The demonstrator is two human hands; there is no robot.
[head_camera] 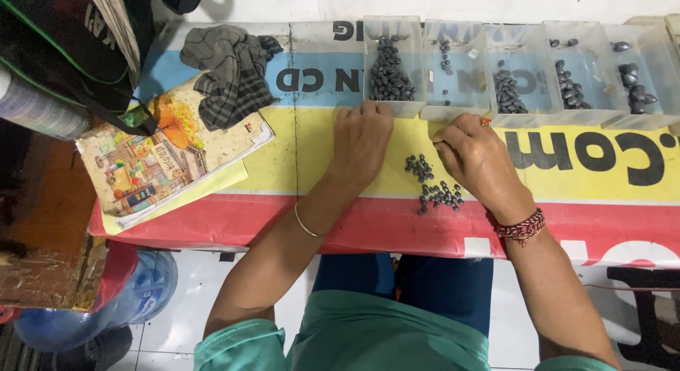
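Observation:
My left hand (361,141) lies knuckles up on the yellow band of the printed table cover (312,158), fingertips touching the front edge of a clear plastic tray (392,63) heaped with small dark oval pieces. My right hand (476,158) is curled just right of a loose scatter of the same dark pieces (432,187), fingertips pinched near the front of a second clear tray (455,66) that has only a few pieces. Whether the fingers hold a piece is hidden. A thin bangle is on my left wrist and a red braided band on my right.
More clear trays (577,73) with dark pieces line the back edge to the right. A striped grey cloth (230,73) and an illustrated booklet (159,155) lie at the left. A dark bag (64,52) hangs at the far left, and a blue water jug (85,314) stands on the floor.

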